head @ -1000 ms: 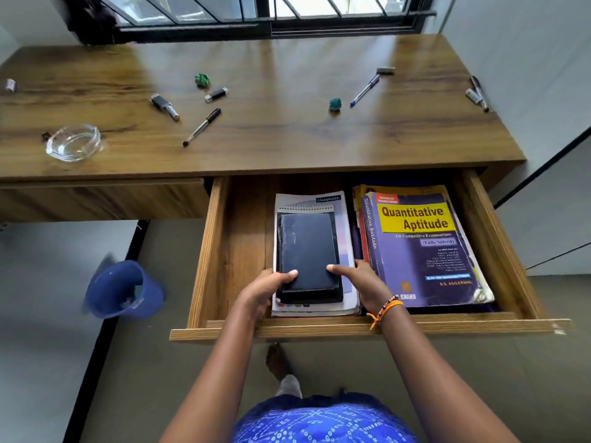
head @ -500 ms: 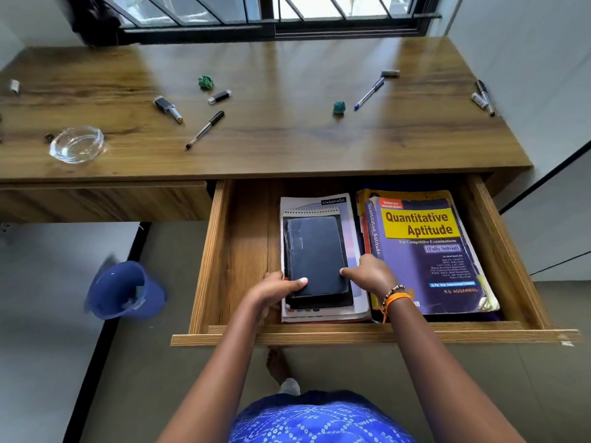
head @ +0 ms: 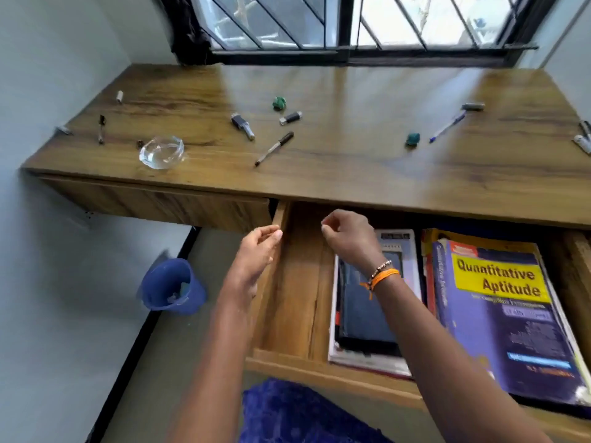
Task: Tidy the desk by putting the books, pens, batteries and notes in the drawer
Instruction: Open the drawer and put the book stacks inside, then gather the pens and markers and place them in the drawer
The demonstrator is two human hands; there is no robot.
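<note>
**Desk tidy: both hands free above the open drawer**

Left hand: raised at the left wall of the drawer, fingers loosely curled, holding nothing. Right hand: raised over the drawer's bare left part, fingers loosely curled, holding nothing; orange thread and bead bands at the wrist.

Drawer contents: black notebook lying flat on a spiral pad, middle of the drawer. Blue "Quantitative Aptitude" book on top of a stack, just beside the notebook toward the drawer's right wall.

Desk top above the drawer, still carrying loose items:
- black-capped pen, above the drawer's left corner
- grey marker and a small black-and-silver item, farther back from that pen
- two crumpled green notes, one beyond the marker, one above the drawer's middle
- blue pen with a small grey piece at its far end, right of the second note
- pens at the desk's right edge
- clear glass bowl, thin black pen and small cylinder, well left of the drawer

Floor left of the drawer: blue bucket.
</note>
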